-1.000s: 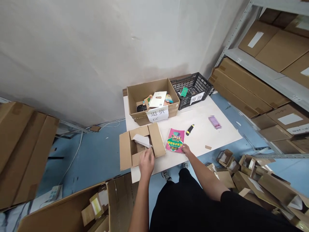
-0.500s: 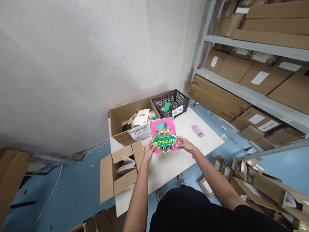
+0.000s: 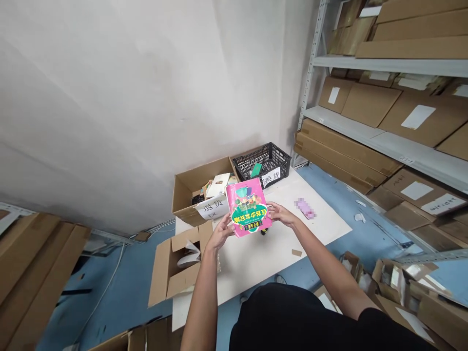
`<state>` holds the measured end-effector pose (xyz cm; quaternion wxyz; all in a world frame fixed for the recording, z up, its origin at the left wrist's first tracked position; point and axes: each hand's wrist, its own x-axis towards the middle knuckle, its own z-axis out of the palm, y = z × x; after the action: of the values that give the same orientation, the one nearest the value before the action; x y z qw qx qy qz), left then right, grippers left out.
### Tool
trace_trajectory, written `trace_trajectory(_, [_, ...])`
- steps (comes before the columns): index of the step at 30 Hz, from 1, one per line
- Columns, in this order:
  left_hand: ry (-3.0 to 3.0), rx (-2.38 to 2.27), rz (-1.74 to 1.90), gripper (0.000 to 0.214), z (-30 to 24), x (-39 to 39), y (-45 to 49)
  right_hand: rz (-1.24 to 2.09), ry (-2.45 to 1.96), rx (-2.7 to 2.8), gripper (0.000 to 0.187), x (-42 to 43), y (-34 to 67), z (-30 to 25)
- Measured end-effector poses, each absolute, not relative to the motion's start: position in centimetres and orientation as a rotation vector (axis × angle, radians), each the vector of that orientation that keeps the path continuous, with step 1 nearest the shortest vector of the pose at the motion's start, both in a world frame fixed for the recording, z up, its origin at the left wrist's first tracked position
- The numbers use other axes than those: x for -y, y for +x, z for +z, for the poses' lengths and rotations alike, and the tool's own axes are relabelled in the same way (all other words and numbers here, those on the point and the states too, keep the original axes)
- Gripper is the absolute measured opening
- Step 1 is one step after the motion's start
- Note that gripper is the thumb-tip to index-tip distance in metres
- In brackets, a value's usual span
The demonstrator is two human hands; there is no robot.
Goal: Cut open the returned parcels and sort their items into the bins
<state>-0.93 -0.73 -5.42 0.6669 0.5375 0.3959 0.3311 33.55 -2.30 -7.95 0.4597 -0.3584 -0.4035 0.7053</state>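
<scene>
A pink children's book (image 3: 249,201) with a green title patch and yellow lettering is held above the white table (image 3: 252,261), its cover upside down to me. My left hand (image 3: 221,231) grips its lower left edge, and my right hand (image 3: 278,213) pinches the right edge. Behind the book stands a cardboard box (image 3: 183,214) with a handwritten paper sign, holding several books. Right of that box is a black plastic crate (image 3: 283,163) with a green item inside. An open carton (image 3: 161,273) with white paper in it sits left of my left hand.
A blurred purple item (image 3: 305,208) and a small brown piece (image 3: 297,252) lie on the table's right side. Metal shelves (image 3: 365,62) full of cartons rise at the right. More cartons (image 3: 398,292) stand on the floor at lower right and at left (image 3: 40,273).
The camera view has shifted. The book stays in both hands and is tilted slightly more. A small dark item beneath the book and the brown piece on the table now show.
</scene>
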Motion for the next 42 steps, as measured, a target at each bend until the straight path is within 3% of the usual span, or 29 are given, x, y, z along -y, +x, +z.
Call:
trace_trajectory(4, [1.165,-0.888,0.776,0.096,-4.3,0.9,-0.3,1.788,-0.789,1.096,0.084,0.8,35.2,-7.2])
trace_trajectory(13, [1.118,-0.904,0.873,0.106,-2.2,1.2,0.0,1.848,-0.725,1.194,0.086,-0.8,34.8,-4.7])
trace_trajectory(17, [1.248,-1.222,1.077,0.106,-1.2,0.0,0.6,1.658,-0.730,1.192,0.085,-1.2,32.9,-4.1])
trace_trajectory(20, [1.385,-1.446,1.284,0.081,-0.2,-0.6,2.9,1.472,-0.764,1.238,0.085,-1.0,30.4,-3.4])
trace_trajectory(22, [1.476,-1.324,1.235,0.070,0.5,-0.6,5.0,1.339,-0.778,1.323,0.080,-0.3,28.4,-2.8])
trace_trajectory(27, [1.534,-1.058,1.210,0.064,2.1,-0.3,7.2,1.067,-0.782,1.646,0.057,1.6,24.4,-2.0])
trace_trajectory(32, [1.290,-0.880,1.165,0.076,2.4,-0.1,3.4,1.017,-0.987,1.290,0.070,-1.0,24.0,-3.0])
trace_trajectory(35, [1.221,-0.818,1.114,0.084,1.6,0.1,0.7,1.211,-1.014,1.117,0.081,-3.1,25.0,-3.5])
trace_trajectory(38, [1.161,-0.894,1.190,0.087,0.6,-0.1,-2.2,1.573,-0.897,1.125,0.079,-3.8,25.7,-3.7])
trace_trajectory(42, [1.101,-0.984,1.226,0.088,-0.8,-0.5,-5.4,1.674,-0.910,1.093,0.082,-3.3,24.4,-4.6])
